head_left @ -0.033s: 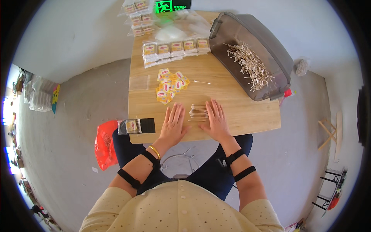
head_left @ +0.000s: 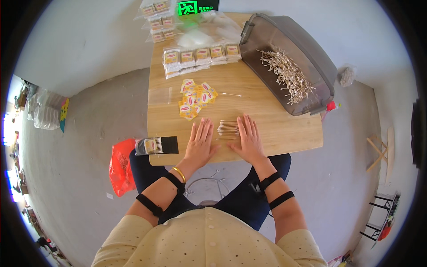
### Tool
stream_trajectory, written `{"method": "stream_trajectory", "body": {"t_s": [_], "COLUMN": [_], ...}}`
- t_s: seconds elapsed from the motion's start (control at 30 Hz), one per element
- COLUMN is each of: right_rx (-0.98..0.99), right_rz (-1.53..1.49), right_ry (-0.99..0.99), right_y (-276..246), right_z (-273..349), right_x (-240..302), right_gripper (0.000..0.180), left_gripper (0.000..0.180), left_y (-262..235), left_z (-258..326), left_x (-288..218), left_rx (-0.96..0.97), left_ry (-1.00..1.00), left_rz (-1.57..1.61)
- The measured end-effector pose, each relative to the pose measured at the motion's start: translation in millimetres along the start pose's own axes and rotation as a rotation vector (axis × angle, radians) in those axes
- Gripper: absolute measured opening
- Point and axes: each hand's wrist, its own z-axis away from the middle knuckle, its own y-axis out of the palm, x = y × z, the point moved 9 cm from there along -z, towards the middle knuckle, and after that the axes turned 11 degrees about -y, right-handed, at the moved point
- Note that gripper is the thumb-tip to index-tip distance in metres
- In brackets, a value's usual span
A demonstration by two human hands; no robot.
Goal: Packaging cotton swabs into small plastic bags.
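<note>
Side by side on the wooden table lie several cotton swabs in a small row, with one swab a little apart at the near end. My left hand rests flat on the tabletop to their left, fingers stretched out, holding nothing. Lying flat on the other side, my right hand has its fingers along the swabs' right ends and also holds nothing. Beyond my left hand is a loose heap of yellow and white printed cards. A single cotton swab lies to the right of the cards.
A grey plastic bin lies tipped at the right, with many loose swabs inside. Bagged swab packs line the back; more packs are stacked behind. A small pack sits on a black pad at the left edge.
</note>
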Motion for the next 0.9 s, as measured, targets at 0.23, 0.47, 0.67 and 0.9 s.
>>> {"method": "stream_trajectory", "body": {"t_s": [0.23, 0.47, 0.67, 0.9], "right_rx": [-0.007, -0.063, -0.094, -0.058], "right_rz": [0.107, 0.156, 0.120, 0.011], "right_ry": [0.069, 0.055, 0.078, 0.202], "right_y": [25.1, 37.9, 32.1, -7.8], "right_z": [4.9, -3.9, -0.6, 32.8], "right_x": [1.8, 6.5, 3.8, -20.8], "right_gripper": [0.097, 0.095, 0.094, 0.101], "left_gripper": [0.095, 0.099, 0.095, 0.089], "left_y": [20.8, 28.2, 10.5, 31.9], "left_z": [-10.2, -20.3, -32.5, -32.0], "left_x": [-9.5, -19.2, -25.1, -38.6], "left_rx": [0.044, 0.062, 0.025, 0.099], "left_ry": [0.003, -0.052, 0.009, 0.169], "left_rz": [-0.150, -0.023, 0.139, -0.097]}}
